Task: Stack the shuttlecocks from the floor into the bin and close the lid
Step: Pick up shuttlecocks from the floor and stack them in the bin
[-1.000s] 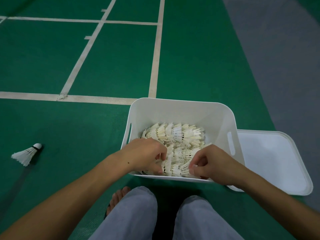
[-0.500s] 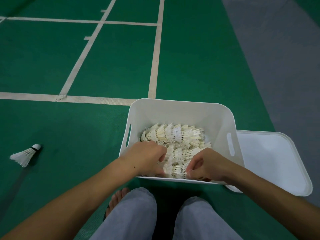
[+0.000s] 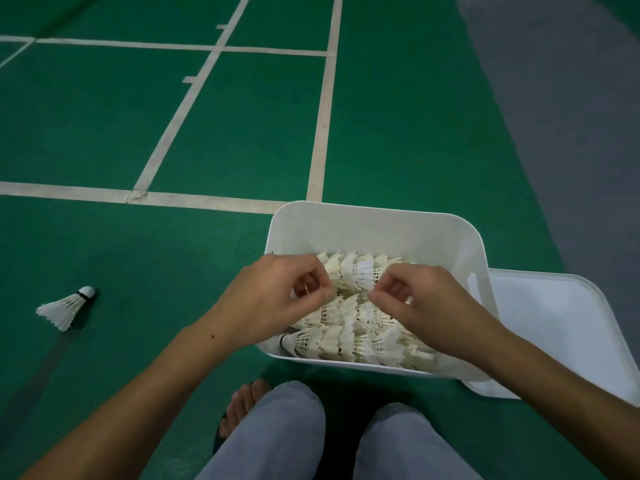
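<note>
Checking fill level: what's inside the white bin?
The white bin holds rows of shuttlecocks lying on their sides. The left hand and right hand cover part of the rows; the bin's bottom is hidden.

Count, head view:
- bin (image 3: 374,226), white, centre frame: 1.
- lid (image 3: 554,327), white, lower right, just beside bin: 1.
- shuttlecock rows in bin (image 3: 349,337): 3 nested rows visible; individual count not resolvable.
- loose shuttlecock (image 3: 65,306) on floor, left edge: 1.
- hands over bin: 2, left hand (image 3: 273,299), right hand (image 3: 426,303).
- knees, bottom of frame: 2.
- bare foot (image 3: 242,407), bottom centre: 1.
</note>
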`<state>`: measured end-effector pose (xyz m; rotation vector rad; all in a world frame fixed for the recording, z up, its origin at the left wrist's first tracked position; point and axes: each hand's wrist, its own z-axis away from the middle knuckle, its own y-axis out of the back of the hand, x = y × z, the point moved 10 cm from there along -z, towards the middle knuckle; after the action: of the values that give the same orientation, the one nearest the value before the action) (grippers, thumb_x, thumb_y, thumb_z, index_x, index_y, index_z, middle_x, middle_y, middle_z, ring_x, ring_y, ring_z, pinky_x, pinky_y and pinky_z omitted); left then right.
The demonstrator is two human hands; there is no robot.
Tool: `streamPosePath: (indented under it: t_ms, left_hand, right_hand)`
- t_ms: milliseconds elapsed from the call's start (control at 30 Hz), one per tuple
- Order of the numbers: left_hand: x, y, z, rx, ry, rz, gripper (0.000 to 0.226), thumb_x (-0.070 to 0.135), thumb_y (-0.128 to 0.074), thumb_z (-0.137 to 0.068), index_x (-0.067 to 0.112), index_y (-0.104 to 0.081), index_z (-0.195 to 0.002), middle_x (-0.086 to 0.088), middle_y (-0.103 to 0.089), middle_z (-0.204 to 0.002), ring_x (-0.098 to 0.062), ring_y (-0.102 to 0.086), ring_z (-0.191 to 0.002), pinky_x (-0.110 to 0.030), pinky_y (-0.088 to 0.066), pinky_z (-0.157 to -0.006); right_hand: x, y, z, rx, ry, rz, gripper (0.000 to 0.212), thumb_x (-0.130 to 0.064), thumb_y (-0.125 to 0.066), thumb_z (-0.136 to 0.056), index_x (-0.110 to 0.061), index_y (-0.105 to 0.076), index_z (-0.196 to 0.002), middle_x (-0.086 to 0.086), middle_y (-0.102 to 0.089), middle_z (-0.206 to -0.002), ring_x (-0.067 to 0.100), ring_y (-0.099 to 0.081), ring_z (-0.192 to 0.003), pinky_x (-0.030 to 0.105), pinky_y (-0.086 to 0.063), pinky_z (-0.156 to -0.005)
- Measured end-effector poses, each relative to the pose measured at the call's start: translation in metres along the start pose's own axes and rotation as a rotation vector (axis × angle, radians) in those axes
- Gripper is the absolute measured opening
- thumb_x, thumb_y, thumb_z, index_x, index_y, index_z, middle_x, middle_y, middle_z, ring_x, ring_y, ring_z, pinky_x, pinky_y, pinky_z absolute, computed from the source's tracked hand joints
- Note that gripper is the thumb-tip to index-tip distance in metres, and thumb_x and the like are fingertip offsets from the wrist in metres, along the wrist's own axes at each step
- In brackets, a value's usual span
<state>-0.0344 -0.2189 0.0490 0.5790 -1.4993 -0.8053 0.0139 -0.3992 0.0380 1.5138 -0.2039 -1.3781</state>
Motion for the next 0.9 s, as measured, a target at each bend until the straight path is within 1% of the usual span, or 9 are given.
streamPosePath:
  t_ms: [100, 167, 333, 467, 567, 633, 700, 800, 900]
  left_hand:
    - [-0.005, 0.033, 0.013, 0.208, -0.043, 0.073, 0.002, 0.028, -0.074, -0.096, 0.028, -0.072, -0.096, 0.017, -0.072, -0.083, -0.009, -0.07, -0.079, -0.036, -0.058, -0.066]
    - [-0.021, 0.055, 0.026, 0.349, -0.002, 0.089, 0.007, 0.017, -0.076, -0.095, 0.023, -0.072, -0.095, 0.014, -0.071, -0.082, -0.013, -0.069, -0.076, -0.035, -0.056, -0.065]
    - [-0.095, 0.093, 0.072, 0.608, 0.227, 0.05, 0.009, 0.012, -0.073, -0.096, 0.018, -0.069, -0.091, 0.008, -0.071, -0.081, -0.015, -0.065, -0.072, -0.025, -0.05, -0.063]
    - [-0.192, 0.095, 0.124, 0.621, 0.501, -0.02, 0.012, 0.013, -0.074, -0.094, 0.022, -0.069, -0.087, 0.007, -0.072, -0.079, -0.013, -0.067, -0.074, -0.03, -0.053, -0.066]
    - [-0.265, 0.098, 0.178, 0.639, 0.75, -0.072, 0.013, 0.014, -0.075, -0.092, 0.022, -0.069, -0.086, 0.005, -0.072, -0.078, -0.015, -0.068, -0.074, -0.036, -0.055, -0.072]
    - [-0.309, 0.106, 0.217, 0.676, 0.935, -0.098, 0.008, 0.019, -0.076, -0.09, 0.024, -0.069, -0.092, 0.004, -0.073, -0.085, -0.02, -0.071, -0.08, -0.037, -0.054, -0.075]
    - [-0.342, 0.117, 0.247, 0.708, 1.074, -0.165, 0.024, 0.029, -0.078, -0.088, 0.022, -0.066, -0.108, -0.003, -0.07, -0.107, -0.024, -0.068, -0.094, -0.041, -0.055, -0.081]
    - [-0.376, 0.129, 0.267, 0.689, 1.19, -0.211, 0.058, 0.037, -0.085, -0.083, 0.023, -0.058, -0.132, -0.015, -0.052, -0.134, -0.034, -0.055, -0.122, -0.048, -0.052, -0.098]
    - [-0.404, 0.125, 0.263, 0.601, 1.195, -0.139, 0.069, 0.036, -0.091, -0.077, 0.024, -0.059, -0.138, -0.018, -0.053, -0.133, -0.038, -0.055, -0.124, -0.05, -0.05, -0.104]
  right_hand:
    - [-0.044, -0.012, -0.022, 0.039, 0.188, -0.017, 0.013, -0.042, -0.064, -0.098, -0.03, -0.069, -0.096, -0.015, -0.071, -0.088, 0.003, -0.065, -0.086, 0.037, -0.058, -0.08]
    - [-0.072, -0.026, -0.038, 0.037, 0.29, 0.049, 0.013, -0.042, -0.058, -0.101, -0.032, -0.065, -0.1, -0.016, -0.068, -0.096, 0.006, -0.062, -0.093, 0.038, -0.055, -0.084]
    - [-0.143, -0.054, -0.079, 0.065, 0.54, 0.154, 0.014, -0.038, -0.053, -0.103, -0.028, -0.062, -0.102, -0.012, -0.066, -0.099, 0.015, -0.056, -0.097, 0.039, -0.052, -0.082]
    - [-0.19, -0.09, -0.114, 0.014, 0.687, 0.237, 0.016, -0.036, -0.054, -0.101, -0.023, -0.063, -0.102, -0.005, -0.066, -0.099, 0.022, -0.054, -0.098, 0.041, -0.053, -0.079]
    - [-0.213, -0.128, -0.137, -0.123, 0.746, 0.286, 0.016, -0.035, -0.054, -0.1, -0.022, -0.063, -0.101, -0.003, -0.066, -0.098, 0.024, -0.054, -0.098, 0.043, -0.054, -0.079]
    - [-0.222, -0.156, -0.152, -0.246, 0.731, 0.321, 0.016, -0.034, -0.054, -0.1, -0.022, -0.064, -0.1, -0.002, -0.068, -0.099, 0.026, -0.058, -0.099, 0.045, -0.055, -0.081]
    - [-0.229, -0.181, -0.165, -0.356, 0.707, 0.368, 0.015, -0.031, -0.054, -0.099, -0.021, -0.066, -0.101, 0.0, -0.07, -0.102, 0.027, -0.062, -0.1, 0.045, -0.056, -0.082]
    - [-0.235, -0.209, -0.175, -0.462, 0.69, 0.423, 0.016, -0.028, -0.055, -0.097, -0.021, -0.068, -0.102, 0.004, -0.072, -0.105, 0.029, -0.066, -0.1, 0.042, -0.057, -0.08]
    - [-0.238, -0.226, -0.174, -0.516, 0.69, 0.442, 0.017, -0.028, -0.055, -0.096, -0.019, -0.07, -0.101, 0.006, -0.073, -0.104, 0.032, -0.068, -0.099, 0.042, -0.058, -0.079]
